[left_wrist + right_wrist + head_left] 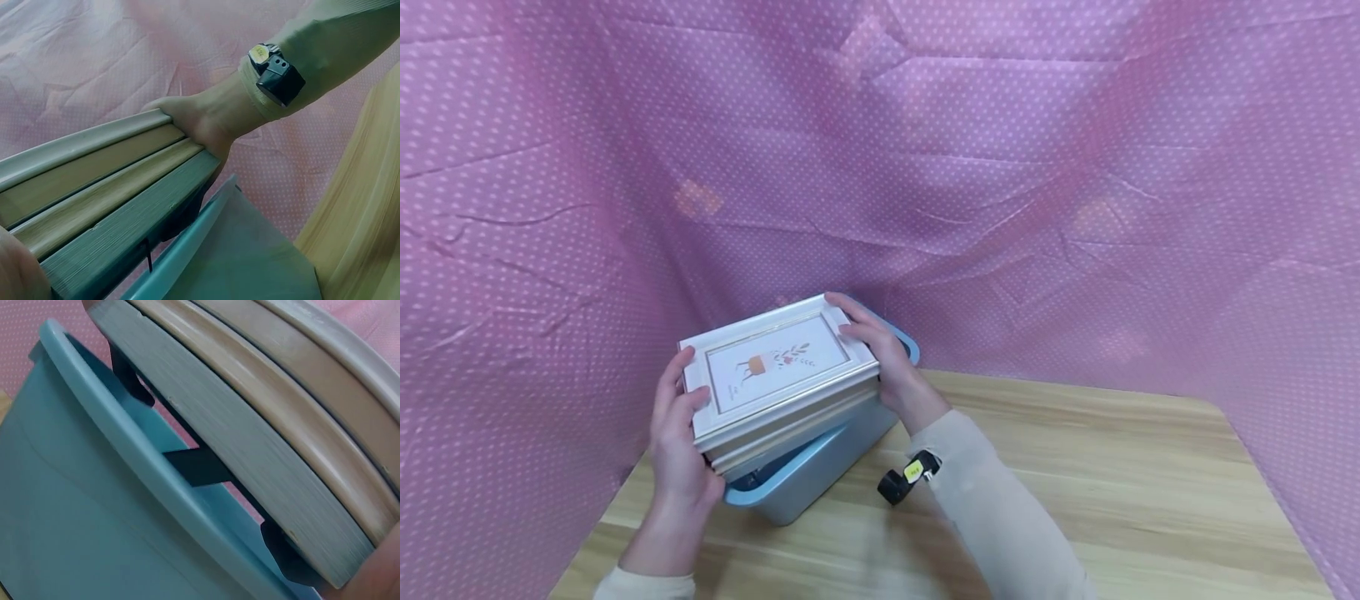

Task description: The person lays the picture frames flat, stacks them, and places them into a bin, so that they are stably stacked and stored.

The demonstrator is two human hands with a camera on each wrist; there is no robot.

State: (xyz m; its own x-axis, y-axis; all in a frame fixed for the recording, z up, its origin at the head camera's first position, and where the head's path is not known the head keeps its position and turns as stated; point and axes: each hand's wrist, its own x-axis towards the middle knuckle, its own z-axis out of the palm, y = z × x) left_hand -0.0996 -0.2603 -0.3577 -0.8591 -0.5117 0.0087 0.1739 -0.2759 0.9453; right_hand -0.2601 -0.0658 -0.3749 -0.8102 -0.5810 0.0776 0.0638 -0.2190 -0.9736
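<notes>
A stack of picture frames (790, 367) is held between both hands, slightly tilted, over a light blue plastic bin (827, 475). The uppermost one has a white border and a print of an orange deer-like animal with leaves. My left hand (679, 442) grips the stack's left end, fingers curled over its edge. At the opposite end my right hand (883, 354) holds it, fingertips on the white border. Seen from the side, the stack has white, tan and grey-blue (231, 450) layers. Dark flaps or stands (199, 467) stick out from its underside toward the bin's rim.
The bin stands on a wood-grain table (1112, 483), toward its left side. Pink dotted cloth (985, 208) hangs behind and at both sides. A small black camera (910, 477) is strapped to my right wrist. The bin's contents are mostly hidden beneath the stack.
</notes>
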